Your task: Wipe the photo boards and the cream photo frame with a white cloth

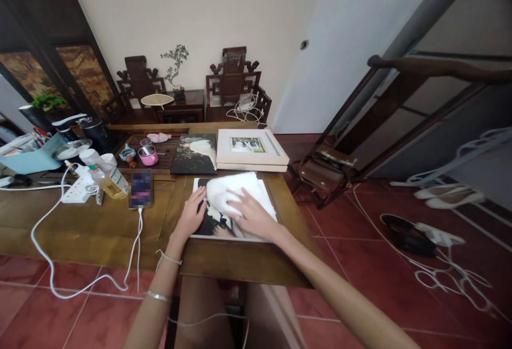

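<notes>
A framed dark picture (pixel 208 224) lies flat on the wooden table (pixel 100 226) in front of me. My left hand (pixel 191 216) rests on its left edge, fingers stretched out flat. My right hand (pixel 250 214) presses a white cloth (pixel 234 188) onto the picture's surface, fingers spread over the cloth. The cloth covers the upper right part of the picture.
Behind lie another dark picture (pixel 194 153) and stacked light frames (pixel 250 149). A phone (pixel 141 189) on a white cable, a power strip (pixel 78 189), bottles (pixel 108 178) and a pink cup (pixel 148 155) sit to the left. Table edge ends at the right; cables and shoes on the red floor.
</notes>
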Tool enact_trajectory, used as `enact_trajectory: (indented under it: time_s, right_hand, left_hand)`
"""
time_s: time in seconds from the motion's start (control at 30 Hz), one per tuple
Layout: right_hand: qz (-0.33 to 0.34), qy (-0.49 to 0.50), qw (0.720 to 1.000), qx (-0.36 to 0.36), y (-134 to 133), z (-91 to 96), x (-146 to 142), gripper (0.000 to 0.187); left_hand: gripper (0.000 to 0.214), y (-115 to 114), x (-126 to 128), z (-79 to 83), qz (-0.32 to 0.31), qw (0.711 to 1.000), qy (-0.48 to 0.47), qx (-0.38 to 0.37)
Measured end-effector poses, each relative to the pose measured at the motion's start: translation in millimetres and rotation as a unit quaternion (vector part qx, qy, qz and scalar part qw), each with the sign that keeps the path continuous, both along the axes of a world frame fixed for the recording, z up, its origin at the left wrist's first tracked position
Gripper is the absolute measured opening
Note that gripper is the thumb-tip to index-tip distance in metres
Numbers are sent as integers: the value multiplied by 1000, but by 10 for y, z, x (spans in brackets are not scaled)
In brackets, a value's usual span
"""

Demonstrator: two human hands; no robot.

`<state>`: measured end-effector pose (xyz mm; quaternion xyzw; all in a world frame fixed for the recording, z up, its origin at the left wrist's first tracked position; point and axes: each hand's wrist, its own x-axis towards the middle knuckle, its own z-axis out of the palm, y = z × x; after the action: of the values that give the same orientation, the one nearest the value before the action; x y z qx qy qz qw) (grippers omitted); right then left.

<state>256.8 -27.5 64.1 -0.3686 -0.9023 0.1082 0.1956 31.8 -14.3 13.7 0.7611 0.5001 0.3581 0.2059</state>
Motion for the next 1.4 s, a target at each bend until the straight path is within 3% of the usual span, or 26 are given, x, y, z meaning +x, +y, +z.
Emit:
enact_trajectory:
  time_s: [0.13,0.23,0.33,0.43,0.53,0.6,0.7,0.8,0.9,1.0,1.1,1.2,1.3,1.4]
  right_hand:
    - [35,-12,997,-71,-716,157,135,23]
    - [63,-32,990,-124,-944,255,310,21]
    - [3,-49,989,-142,-757,169,523,29]
    - [-100,-43,989,-104,-301,-29,634,36]
    - [-148,-21,988,-26,116,-129,491,35]
    - [-154,-25,988,5,239,-108,267,34]
    - [-104,-50,993,1,157,-14,-93,33]
    - [5,-53,998,-15,-122,67,-291,33]
    - [107,-41,993,-40,-441,116,-256,36]
    - [142,-25,987,-69,-719,156,-44,26]
    - [80,-14,993,-87,-894,147,264,19]
    - [-41,-10,995,-89,-891,18,581,24]
    - [-166,6,981,-98,-692,-149,766,32]
    - [-240,41,964,-110,-371,-161,668,38]
  left_hand:
    - [41,-4,12,-20,2,1000,-1,-8]
    - [42,-5,22,-24,1,1000,3,-14]
    - [41,-3,25,-28,3,1000,1,-12]
    - [40,0,24,-34,1,1000,-6,-8]
    - [40,-3,26,-28,-1,1000,-11,-14]
    - [40,-12,30,-6,2,1000,-17,-19]
    - [41,-38,31,61,11,999,-46,-20]
    - [45,-71,26,144,37,994,-99,-4]
    - [47,-88,31,190,58,990,-131,4]
    - [46,-85,48,174,46,993,-106,-4]
    - [42,-73,59,114,23,998,-50,5]
    - [44,-57,53,52,4,1000,-12,22]
    - [42,-40,41,17,0,999,4,32]
    - [40,-28,37,10,-5,999,6,39]
